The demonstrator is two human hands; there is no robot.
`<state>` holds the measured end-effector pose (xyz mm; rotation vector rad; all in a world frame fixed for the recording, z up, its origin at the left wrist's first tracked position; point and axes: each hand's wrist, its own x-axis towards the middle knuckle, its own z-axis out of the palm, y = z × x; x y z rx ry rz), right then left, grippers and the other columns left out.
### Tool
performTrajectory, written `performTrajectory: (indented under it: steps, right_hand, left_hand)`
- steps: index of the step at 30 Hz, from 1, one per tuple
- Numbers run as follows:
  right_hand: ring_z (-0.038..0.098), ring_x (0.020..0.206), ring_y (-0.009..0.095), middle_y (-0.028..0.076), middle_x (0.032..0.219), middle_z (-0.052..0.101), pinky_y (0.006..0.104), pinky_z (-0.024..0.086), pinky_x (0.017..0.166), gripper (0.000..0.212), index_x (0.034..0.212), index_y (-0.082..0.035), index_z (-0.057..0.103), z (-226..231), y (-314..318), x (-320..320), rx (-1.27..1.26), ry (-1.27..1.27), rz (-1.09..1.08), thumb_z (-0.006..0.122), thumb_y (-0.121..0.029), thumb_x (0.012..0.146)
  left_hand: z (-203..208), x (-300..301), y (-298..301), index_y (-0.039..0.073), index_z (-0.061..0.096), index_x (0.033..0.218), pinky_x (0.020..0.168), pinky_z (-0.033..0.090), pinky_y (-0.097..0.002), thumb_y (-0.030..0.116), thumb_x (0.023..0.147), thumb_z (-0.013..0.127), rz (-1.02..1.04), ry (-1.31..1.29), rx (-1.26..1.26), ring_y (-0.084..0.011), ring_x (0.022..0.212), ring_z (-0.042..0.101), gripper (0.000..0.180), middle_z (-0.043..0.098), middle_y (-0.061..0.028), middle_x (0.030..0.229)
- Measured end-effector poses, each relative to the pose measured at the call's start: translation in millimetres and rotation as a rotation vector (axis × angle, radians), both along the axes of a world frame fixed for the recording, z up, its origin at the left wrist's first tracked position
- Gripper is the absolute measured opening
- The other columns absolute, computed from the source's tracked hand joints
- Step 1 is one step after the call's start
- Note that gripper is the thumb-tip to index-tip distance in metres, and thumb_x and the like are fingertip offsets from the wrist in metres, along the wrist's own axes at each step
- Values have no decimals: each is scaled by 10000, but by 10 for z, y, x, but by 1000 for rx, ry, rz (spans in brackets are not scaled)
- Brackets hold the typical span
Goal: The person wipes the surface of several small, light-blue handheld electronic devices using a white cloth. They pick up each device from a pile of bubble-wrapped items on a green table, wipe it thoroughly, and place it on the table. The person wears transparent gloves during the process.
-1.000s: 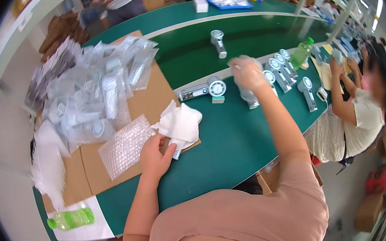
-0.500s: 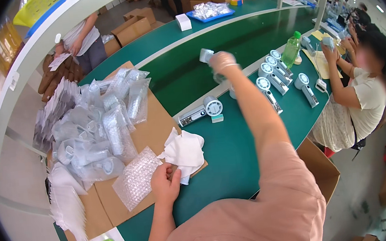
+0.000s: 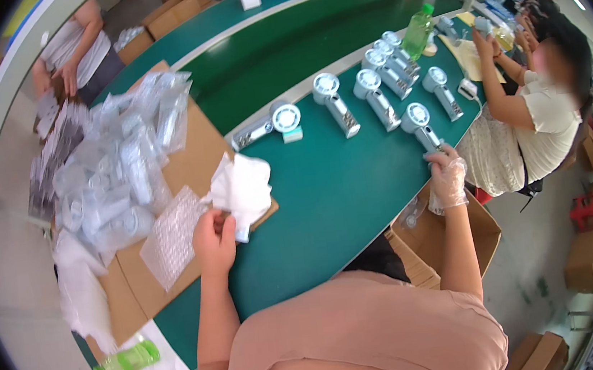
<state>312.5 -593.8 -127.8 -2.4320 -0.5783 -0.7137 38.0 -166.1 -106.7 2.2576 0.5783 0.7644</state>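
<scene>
My right hand (image 3: 447,176), in a clear plastic glove, grips the lower handle of a pale blue handheld fan (image 3: 418,120) at the table's right edge. Its round head points away from me. My bare left hand (image 3: 214,243) is closed at the near edge of a crumpled white cloth (image 3: 247,186), its fingertips partly hidden. Beside that hand lies a bubble-wrap pouch (image 3: 171,241) on a cardboard sheet (image 3: 195,149). Several similar fans with shiny handles, one of them a nearby fan (image 3: 374,97), lie along the far side of the green table (image 3: 313,205).
Bagged fans (image 3: 111,175) are heaped on the cardboard at left. A green bottle (image 3: 418,31) stands behind the fans; another bottle (image 3: 127,360) lies at lower left. An open carton (image 3: 485,226) sits below the table's right edge. A co-worker (image 3: 540,94) sits at right.
My right hand has come back from the far belt to the table's right edge and now holds a fan there. Another fan now lies in the row. My left hand stays by the cloth.
</scene>
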Motion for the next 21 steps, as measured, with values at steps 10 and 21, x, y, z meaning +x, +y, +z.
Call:
performTrajectory:
  steps: [10,21]
  right_hand:
    - [506,1199,389,191,1270,544,498,409,1012,379,1132,-109,639,978,1933,-678,35,-95,765,699,-128,758]
    - [652,907,330,147,962,674,419,505,840,273,970,-82,721,516,3441,-862,-188,184,919,594,-309,891]
  left_hand:
    - [176,36,-88,41,629,894,686,478,-407,338,702,793,-60,70,119,-316,783,604,390,616,-124,828]
    - [187,28,-176,7,591,835,716,452,-452,281,662,794,-12,172,340,-364,819,549,383,552,-162,864]
